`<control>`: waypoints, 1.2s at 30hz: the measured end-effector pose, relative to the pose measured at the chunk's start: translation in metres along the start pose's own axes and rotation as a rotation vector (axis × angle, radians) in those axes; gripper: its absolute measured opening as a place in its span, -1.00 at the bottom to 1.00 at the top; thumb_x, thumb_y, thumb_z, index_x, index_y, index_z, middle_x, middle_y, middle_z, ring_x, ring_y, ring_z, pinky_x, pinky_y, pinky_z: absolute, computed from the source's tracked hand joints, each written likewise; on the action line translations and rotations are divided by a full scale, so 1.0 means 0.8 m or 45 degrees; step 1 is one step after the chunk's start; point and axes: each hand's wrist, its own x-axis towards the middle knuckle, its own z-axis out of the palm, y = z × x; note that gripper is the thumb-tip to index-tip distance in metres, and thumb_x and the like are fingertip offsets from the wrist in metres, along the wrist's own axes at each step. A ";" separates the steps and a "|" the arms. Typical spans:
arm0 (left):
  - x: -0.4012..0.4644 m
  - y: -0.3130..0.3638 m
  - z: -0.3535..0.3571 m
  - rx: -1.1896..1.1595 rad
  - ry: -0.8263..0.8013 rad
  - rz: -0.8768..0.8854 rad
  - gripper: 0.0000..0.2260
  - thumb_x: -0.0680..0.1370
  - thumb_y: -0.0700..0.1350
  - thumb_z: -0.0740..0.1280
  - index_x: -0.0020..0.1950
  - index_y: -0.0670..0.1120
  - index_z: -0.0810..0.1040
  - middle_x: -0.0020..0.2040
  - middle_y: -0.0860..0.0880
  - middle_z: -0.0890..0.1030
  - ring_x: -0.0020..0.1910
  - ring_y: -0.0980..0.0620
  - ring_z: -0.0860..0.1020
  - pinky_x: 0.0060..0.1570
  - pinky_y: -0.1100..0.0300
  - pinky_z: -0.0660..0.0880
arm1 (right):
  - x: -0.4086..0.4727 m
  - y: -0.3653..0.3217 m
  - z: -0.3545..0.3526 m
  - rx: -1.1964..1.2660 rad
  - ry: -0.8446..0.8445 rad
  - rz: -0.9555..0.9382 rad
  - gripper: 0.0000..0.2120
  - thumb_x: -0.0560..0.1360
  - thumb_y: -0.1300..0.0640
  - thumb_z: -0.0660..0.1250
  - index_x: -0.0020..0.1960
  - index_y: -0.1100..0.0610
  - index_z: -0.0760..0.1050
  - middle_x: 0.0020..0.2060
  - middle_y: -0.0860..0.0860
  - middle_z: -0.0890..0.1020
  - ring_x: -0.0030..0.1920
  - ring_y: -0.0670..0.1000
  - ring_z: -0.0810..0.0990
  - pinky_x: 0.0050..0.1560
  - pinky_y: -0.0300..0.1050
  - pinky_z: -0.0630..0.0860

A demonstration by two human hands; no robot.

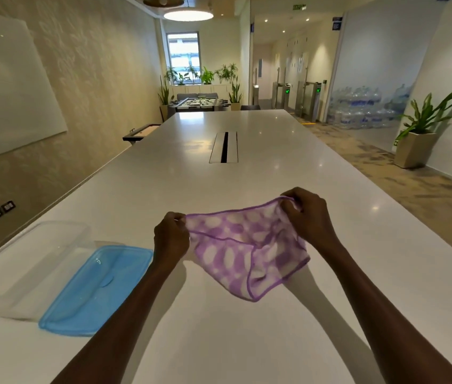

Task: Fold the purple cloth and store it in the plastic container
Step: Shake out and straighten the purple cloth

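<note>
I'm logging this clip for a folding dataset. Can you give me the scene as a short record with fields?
surface: white table
cloth: purple cloth, held up above the table, sagging, not yet folded flat
left hand: pinches the cloth's left corner
right hand: pinches the cloth's right corner
container: clear plastic container, open, left of the hands
lid: blue lid, off, lying beside the container

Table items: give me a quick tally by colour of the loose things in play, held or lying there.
Purple and white: 1, the cloth, held above the table by the left hand and right hand
Blue: 1, the lid
Clear: 1, the container
Total: 3
</note>
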 end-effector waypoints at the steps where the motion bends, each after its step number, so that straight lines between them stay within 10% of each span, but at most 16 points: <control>1: 0.003 0.001 -0.002 -0.071 0.034 0.013 -0.81 0.59 -0.20 0.19 0.12 -0.19 0.56 0.05 -0.24 0.65 0.03 -0.25 0.61 0.07 -0.04 0.54 | 0.003 -0.004 -0.002 0.016 0.020 0.002 -0.92 0.48 0.23 0.39 -0.06 0.14 0.65 -0.24 -0.10 0.63 -0.20 -0.11 0.57 -0.20 -0.54 0.35; 10: 0.026 0.022 -0.009 -0.156 0.067 0.196 -0.79 0.56 -0.20 0.29 0.19 -0.12 0.54 0.15 -0.16 0.61 0.14 -0.17 0.57 0.10 0.10 0.47 | 0.010 -0.038 -0.018 0.098 0.037 0.106 -0.93 0.46 0.16 0.45 -0.09 0.13 0.69 -0.21 -0.01 0.71 -0.16 -0.06 0.64 -0.14 -0.15 0.53; 14: 0.008 0.050 -0.003 -0.002 -0.223 0.777 -0.42 0.39 -0.04 0.54 0.34 -0.16 0.46 0.32 -0.16 0.50 0.32 -0.10 0.44 0.29 0.17 0.33 | 0.018 -0.059 -0.026 -0.062 -0.220 -0.025 -0.89 0.47 0.18 0.44 -0.01 0.12 0.70 -0.10 0.00 0.72 -0.07 -0.08 0.62 -0.08 -0.35 0.46; 21: -0.018 0.140 0.033 -0.147 -0.783 0.919 0.14 0.20 0.12 0.62 0.55 0.08 -0.06 0.41 -0.09 0.47 0.37 -0.04 0.45 0.28 0.14 0.41 | 0.031 -0.086 -0.022 -0.087 -0.316 -0.131 -0.74 0.38 0.13 0.54 0.02 0.11 0.56 -0.14 -0.10 0.63 -0.14 -0.16 0.58 -0.24 -0.47 0.42; 26: -0.005 0.155 0.045 -0.257 -0.804 0.831 -0.07 0.29 -0.09 0.60 0.52 -0.01 0.13 -0.10 0.05 0.67 -0.13 0.16 0.64 -0.09 0.31 0.54 | 0.030 -0.084 -0.020 0.080 -0.238 -0.027 -0.55 0.39 0.11 0.54 0.19 0.08 0.41 -0.14 0.00 0.59 -0.29 -0.14 0.59 -0.41 -0.42 0.46; 30: 0.005 0.155 0.043 -0.162 -0.575 0.926 -0.74 0.40 -0.07 0.51 0.04 -0.10 0.63 -0.17 -0.07 0.67 -0.22 0.00 0.60 -0.23 0.13 0.54 | 0.021 -0.073 -0.026 0.119 -0.269 0.041 -0.31 0.37 -0.08 0.53 0.38 0.05 0.31 -0.01 -0.06 0.54 -0.15 -0.10 0.59 -0.31 -0.42 0.45; 36: 0.025 0.169 0.027 -0.282 -0.370 0.848 -0.90 0.41 -0.08 0.49 -0.10 -0.02 0.71 -0.24 0.04 0.68 -0.28 0.15 0.58 -0.24 0.22 0.51 | 0.007 -0.046 -0.012 -0.131 -0.252 0.046 -0.43 0.41 0.18 0.44 0.37 0.05 0.33 0.17 0.06 0.55 -0.04 0.02 0.54 -0.12 -0.13 0.50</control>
